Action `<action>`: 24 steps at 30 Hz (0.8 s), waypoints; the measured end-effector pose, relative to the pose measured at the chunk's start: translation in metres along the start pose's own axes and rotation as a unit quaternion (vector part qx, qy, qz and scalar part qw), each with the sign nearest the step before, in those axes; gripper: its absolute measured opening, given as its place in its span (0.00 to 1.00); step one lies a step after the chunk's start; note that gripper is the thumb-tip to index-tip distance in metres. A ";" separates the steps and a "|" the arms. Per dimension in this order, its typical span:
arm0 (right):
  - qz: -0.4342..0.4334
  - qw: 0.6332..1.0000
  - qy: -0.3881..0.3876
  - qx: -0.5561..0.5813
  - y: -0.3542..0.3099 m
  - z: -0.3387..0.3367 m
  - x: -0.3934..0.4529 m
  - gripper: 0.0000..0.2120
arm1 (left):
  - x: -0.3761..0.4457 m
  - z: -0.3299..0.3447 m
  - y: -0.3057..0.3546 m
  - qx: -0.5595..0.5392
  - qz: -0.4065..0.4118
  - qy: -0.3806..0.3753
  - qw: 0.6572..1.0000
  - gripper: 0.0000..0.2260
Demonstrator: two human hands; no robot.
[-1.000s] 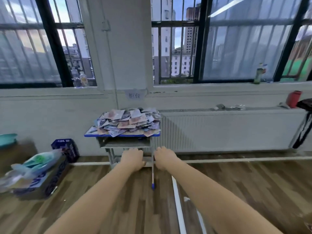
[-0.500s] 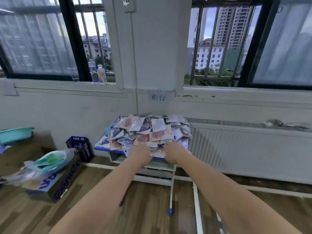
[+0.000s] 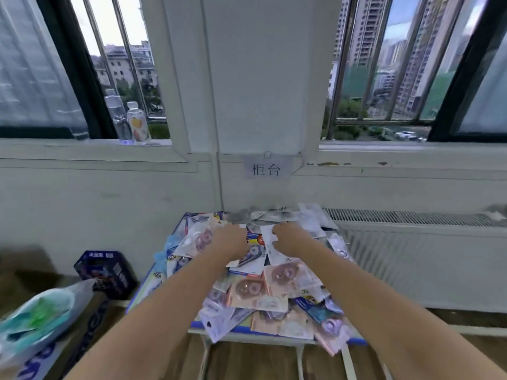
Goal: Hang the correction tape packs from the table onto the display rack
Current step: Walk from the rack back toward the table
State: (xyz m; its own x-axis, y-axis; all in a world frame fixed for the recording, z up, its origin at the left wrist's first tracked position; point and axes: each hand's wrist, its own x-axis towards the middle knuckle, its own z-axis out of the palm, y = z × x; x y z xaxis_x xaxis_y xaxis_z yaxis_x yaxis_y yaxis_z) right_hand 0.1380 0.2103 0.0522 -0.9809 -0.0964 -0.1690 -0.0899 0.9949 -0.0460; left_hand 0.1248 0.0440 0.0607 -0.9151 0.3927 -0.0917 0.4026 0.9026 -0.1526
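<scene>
A: Well, what did the head camera show on the surface?

B: A loose heap of flat carded correction tape packs (image 3: 263, 292), pink, white and blue, covered the small blue-edged surface (image 3: 354, 342) that stood against the white wall. Some packs hung over its near edge.

A: And the hands?

B: Both reached out over the far part of the heap. The left hand (image 3: 229, 239) lay on the packs with its back to the camera; its fingers were hidden behind the knuckles, so I could not tell whether they gripped anything. The right hand (image 3: 288, 237) was just beside it, fingers bent at the edge of a white card (image 3: 270, 242); whether it pinched that card I could not tell either.

A: Where were the packs, then?

B: All of them lay on the surface, under and around the two hands.

A: What else stood around?

B: A paper label with two printed characters (image 3: 265, 169) was stuck on the wall above the heap. Two clear plastic bottles (image 3: 129, 122) stood on the window sill to the left. A white ribbed radiator (image 3: 411, 256) ran along the wall on the right. On the wooden floor to the left sat a dark blue printed box (image 3: 105, 270), and nearer the camera a cardboard carton (image 3: 68, 344) with a translucent plastic bag (image 3: 41, 316) showing green inside.
</scene>
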 end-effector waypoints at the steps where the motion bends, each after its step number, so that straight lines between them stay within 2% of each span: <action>1: 0.008 1.000 -0.007 0.013 0.002 -0.002 0.014 0.18 | 0.017 0.001 -0.005 -0.003 0.004 -0.004 1.000 0.18; 7: 0.045 0.997 -0.030 0.060 0.030 0.001 0.090 0.18 | 0.111 0.019 -0.013 -0.050 0.036 -0.026 0.998 0.13; 15: 0.106 0.988 -0.043 0.106 0.083 -0.001 0.199 0.16 | 0.217 0.043 -0.030 -0.091 0.021 -0.036 0.995 0.16; 19: 0.128 0.982 -0.070 0.119 0.105 0.008 0.260 0.08 | 0.270 0.058 -0.040 -0.132 -0.005 -0.047 0.990 0.15; 24: 0.131 0.970 -0.134 0.156 0.117 0.029 0.308 0.19 | 0.311 0.078 -0.048 -0.155 -0.012 -0.073 0.985 0.16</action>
State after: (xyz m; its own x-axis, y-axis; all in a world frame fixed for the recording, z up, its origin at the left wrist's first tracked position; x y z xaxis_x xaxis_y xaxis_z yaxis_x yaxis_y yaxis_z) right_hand -0.1699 0.2957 -0.0335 -0.8794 0.1119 -0.4628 0.2535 0.9328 -0.2560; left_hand -0.1773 0.1089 -0.0367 -0.9019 0.3623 -0.2351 0.3347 0.9304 0.1497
